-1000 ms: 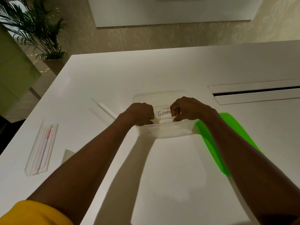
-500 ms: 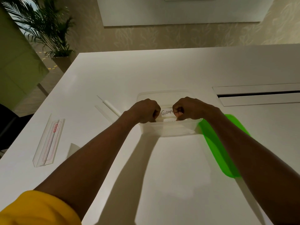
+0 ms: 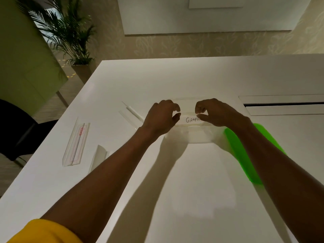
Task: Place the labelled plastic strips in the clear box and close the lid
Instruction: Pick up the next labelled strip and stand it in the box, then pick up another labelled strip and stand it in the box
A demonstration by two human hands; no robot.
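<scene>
A clear plastic box stands on the white table in front of me. Inside it lies a white strip labelled "GIRAFFE". My left hand hovers over the box's left end, thumb and curled fingers apart, holding nothing. Over the right end is my right hand, its fingers also parted and its thumb at the strip's right end. The green lid lies flat on the table right of the box, partly under my right forearm.
Left of the box lie more clear strips: a long one with a red label, a short one by my left forearm, and thin ones. A cable slot is at the right. The table's left edge is near.
Both hands were closed on the GIRAFFE strip inside the box. They have opened and lifted slightly off it, and the strip stays in the box.
</scene>
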